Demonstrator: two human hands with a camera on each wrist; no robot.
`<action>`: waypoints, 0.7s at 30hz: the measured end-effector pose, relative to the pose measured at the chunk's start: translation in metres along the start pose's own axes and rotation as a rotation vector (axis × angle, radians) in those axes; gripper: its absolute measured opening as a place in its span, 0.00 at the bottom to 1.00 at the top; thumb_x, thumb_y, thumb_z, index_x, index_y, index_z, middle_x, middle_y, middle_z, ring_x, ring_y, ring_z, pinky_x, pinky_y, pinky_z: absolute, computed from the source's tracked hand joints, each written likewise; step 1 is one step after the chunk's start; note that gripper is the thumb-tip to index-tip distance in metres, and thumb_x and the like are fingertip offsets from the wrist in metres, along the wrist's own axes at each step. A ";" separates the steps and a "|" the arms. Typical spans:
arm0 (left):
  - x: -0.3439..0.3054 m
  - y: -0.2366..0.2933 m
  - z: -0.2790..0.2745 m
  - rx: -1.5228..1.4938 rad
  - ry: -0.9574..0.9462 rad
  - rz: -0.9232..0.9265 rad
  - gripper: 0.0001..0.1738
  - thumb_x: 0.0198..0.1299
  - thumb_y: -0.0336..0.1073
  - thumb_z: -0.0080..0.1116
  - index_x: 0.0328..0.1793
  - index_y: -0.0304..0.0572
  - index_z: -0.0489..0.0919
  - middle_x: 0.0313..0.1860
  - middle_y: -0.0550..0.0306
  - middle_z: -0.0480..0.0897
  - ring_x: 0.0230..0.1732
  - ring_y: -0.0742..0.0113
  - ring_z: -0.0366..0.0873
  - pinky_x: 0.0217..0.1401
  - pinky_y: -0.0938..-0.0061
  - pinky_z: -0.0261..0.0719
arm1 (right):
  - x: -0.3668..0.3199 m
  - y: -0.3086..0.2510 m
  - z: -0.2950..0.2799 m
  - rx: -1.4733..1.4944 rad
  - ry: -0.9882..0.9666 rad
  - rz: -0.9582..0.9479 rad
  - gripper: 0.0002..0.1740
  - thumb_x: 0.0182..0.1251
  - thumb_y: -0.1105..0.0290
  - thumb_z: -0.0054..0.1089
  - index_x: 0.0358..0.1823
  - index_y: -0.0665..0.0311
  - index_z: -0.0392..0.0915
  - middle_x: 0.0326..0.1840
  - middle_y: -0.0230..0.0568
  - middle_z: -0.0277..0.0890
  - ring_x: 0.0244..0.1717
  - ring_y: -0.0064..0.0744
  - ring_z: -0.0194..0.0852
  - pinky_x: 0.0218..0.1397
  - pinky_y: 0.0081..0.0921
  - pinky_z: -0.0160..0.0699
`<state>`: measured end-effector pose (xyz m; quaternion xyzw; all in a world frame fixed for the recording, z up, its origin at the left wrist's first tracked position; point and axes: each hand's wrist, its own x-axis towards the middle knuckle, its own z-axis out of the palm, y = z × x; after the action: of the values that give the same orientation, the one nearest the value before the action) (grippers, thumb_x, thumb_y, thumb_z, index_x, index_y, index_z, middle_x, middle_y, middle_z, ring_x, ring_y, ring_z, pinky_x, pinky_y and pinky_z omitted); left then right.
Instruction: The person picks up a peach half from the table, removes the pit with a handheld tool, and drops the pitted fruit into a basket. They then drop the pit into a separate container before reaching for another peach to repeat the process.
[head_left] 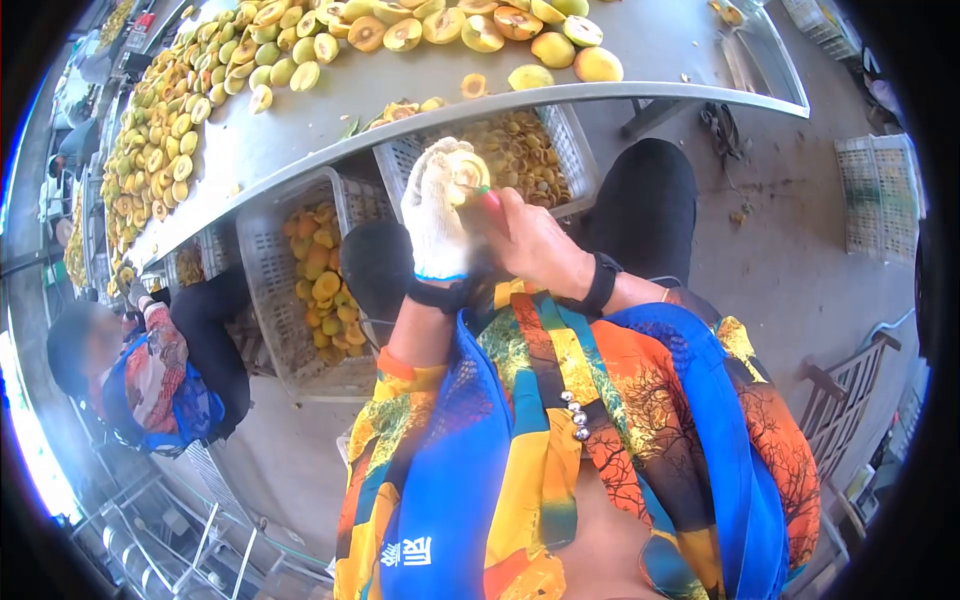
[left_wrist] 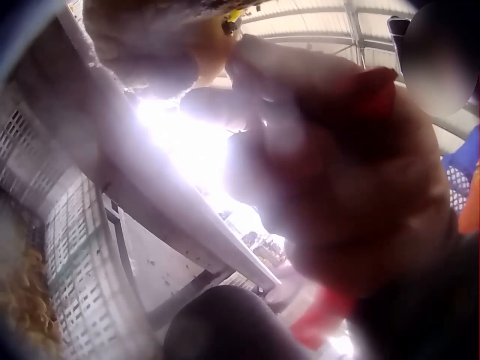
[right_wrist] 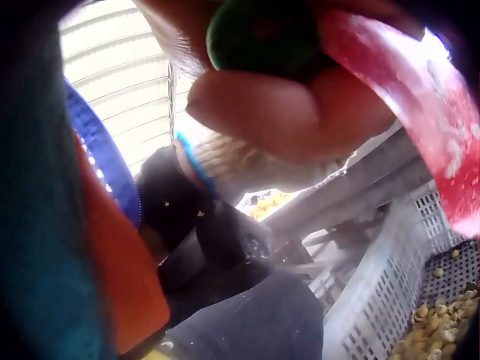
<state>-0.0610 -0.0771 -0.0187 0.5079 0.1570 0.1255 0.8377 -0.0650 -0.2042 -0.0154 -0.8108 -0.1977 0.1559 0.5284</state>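
My left hand (head_left: 432, 220), in a white knitted glove, grips a cut yellow stone fruit (head_left: 464, 172) above a crate. My bare right hand (head_left: 545, 242) meets it from the right, holding a small tool (head_left: 491, 200) with red and green parts at the fruit. Up close in the right wrist view, fingers curl round a round green handle end (right_wrist: 259, 37), with a glossy red strip (right_wrist: 416, 90) beside it. The tool's working end is hidden. In the left wrist view the glove (left_wrist: 135, 45) is dark and blurred at the top.
Heaps of halved fruit (head_left: 150, 150) cover much of the metal table (head_left: 660, 50) ahead. Below its edge stand a crate (head_left: 574, 140) of cut pieces and another crate (head_left: 262, 300) of fruit. A second person (head_left: 150, 380) sits at left. A white crate (head_left: 876, 195) stands at far right.
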 end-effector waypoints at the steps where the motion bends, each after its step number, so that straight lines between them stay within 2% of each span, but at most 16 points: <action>1: -0.004 0.001 0.003 0.037 0.014 0.024 0.15 0.66 0.38 0.48 0.51 0.34 0.74 0.45 0.47 0.80 0.46 0.59 0.79 0.51 0.67 0.78 | -0.003 -0.002 0.001 -0.006 -0.025 0.032 0.13 0.62 0.70 0.52 0.38 0.73 0.62 0.25 0.65 0.73 0.31 0.66 0.73 0.34 0.49 0.70; 4: 0.003 -0.007 -0.009 -0.033 0.000 -0.120 0.13 0.65 0.36 0.49 0.47 0.33 0.76 0.40 0.46 0.81 0.41 0.59 0.80 0.46 0.68 0.79 | -0.006 -0.010 -0.001 -0.036 -0.096 0.088 0.12 0.60 0.73 0.50 0.39 0.75 0.62 0.26 0.66 0.73 0.32 0.65 0.74 0.36 0.49 0.71; 5: 0.008 -0.003 -0.010 -0.072 0.000 -0.234 0.13 0.64 0.38 0.51 0.45 0.33 0.77 0.36 0.45 0.81 0.36 0.57 0.80 0.42 0.66 0.80 | -0.007 -0.011 -0.002 -0.056 -0.119 0.082 0.12 0.59 0.74 0.50 0.39 0.75 0.62 0.26 0.66 0.74 0.33 0.65 0.74 0.36 0.50 0.71; 8: 0.022 -0.003 -0.030 -0.206 -0.265 -0.468 0.14 0.63 0.40 0.53 0.43 0.33 0.76 0.36 0.44 0.81 0.36 0.54 0.80 0.40 0.65 0.79 | -0.009 0.001 0.003 -0.080 -0.162 0.044 0.13 0.58 0.74 0.50 0.40 0.76 0.64 0.28 0.66 0.74 0.34 0.63 0.76 0.35 0.46 0.73; 9: 0.024 -0.003 -0.034 -0.025 -0.352 -0.395 0.15 0.63 0.41 0.52 0.43 0.34 0.76 0.36 0.44 0.80 0.38 0.52 0.79 0.41 0.62 0.79 | -0.008 0.005 0.004 -0.082 -0.170 0.025 0.13 0.58 0.74 0.51 0.41 0.76 0.64 0.29 0.66 0.74 0.35 0.62 0.76 0.34 0.45 0.73; 12: 0.031 -0.001 -0.031 -0.237 -0.238 -0.593 0.16 0.64 0.43 0.50 0.43 0.34 0.75 0.38 0.43 0.80 0.38 0.52 0.79 0.41 0.61 0.80 | -0.001 0.009 0.001 -0.065 -0.150 0.026 0.12 0.57 0.74 0.51 0.40 0.75 0.67 0.29 0.63 0.75 0.34 0.61 0.76 0.34 0.44 0.73; 15: 0.024 0.006 -0.026 -0.255 -0.153 -0.515 0.19 0.65 0.46 0.50 0.46 0.35 0.75 0.39 0.43 0.80 0.35 0.51 0.80 0.40 0.60 0.80 | 0.005 0.001 -0.009 0.007 -0.216 0.050 0.12 0.57 0.73 0.52 0.40 0.73 0.68 0.28 0.60 0.75 0.33 0.58 0.78 0.35 0.42 0.74; 16: 0.020 0.011 -0.025 -0.266 -0.136 -0.497 0.19 0.65 0.47 0.51 0.46 0.36 0.75 0.39 0.43 0.81 0.34 0.51 0.80 0.40 0.60 0.81 | 0.004 -0.003 -0.009 0.023 -0.233 0.079 0.12 0.56 0.73 0.52 0.40 0.73 0.68 0.29 0.61 0.75 0.34 0.60 0.77 0.35 0.42 0.74; 18: 0.022 0.005 -0.032 -0.318 -0.146 -0.533 0.19 0.65 0.47 0.51 0.43 0.35 0.76 0.36 0.44 0.81 0.34 0.52 0.80 0.39 0.59 0.81 | 0.003 -0.009 -0.006 0.055 -0.264 0.134 0.11 0.54 0.74 0.51 0.38 0.72 0.67 0.31 0.65 0.75 0.35 0.62 0.76 0.36 0.44 0.74; 20: 0.026 -0.003 -0.039 -0.407 -0.159 -0.616 0.20 0.65 0.48 0.50 0.41 0.34 0.77 0.34 0.43 0.81 0.34 0.52 0.80 0.38 0.59 0.80 | 0.001 0.002 0.010 0.073 -0.195 0.082 0.11 0.54 0.74 0.51 0.39 0.72 0.68 0.30 0.62 0.75 0.34 0.59 0.77 0.35 0.42 0.75; 21: 0.022 -0.006 -0.034 -0.355 -0.056 -0.563 0.19 0.66 0.45 0.51 0.36 0.34 0.78 0.30 0.46 0.81 0.31 0.56 0.80 0.35 0.64 0.81 | 0.001 0.005 0.014 0.080 -0.155 0.056 0.12 0.54 0.74 0.51 0.39 0.71 0.68 0.30 0.61 0.75 0.33 0.57 0.78 0.35 0.42 0.75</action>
<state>-0.0540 -0.0440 -0.0418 0.2939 0.2439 -0.0992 0.9188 -0.0697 -0.1939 -0.0255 -0.7797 -0.2088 0.2406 0.5390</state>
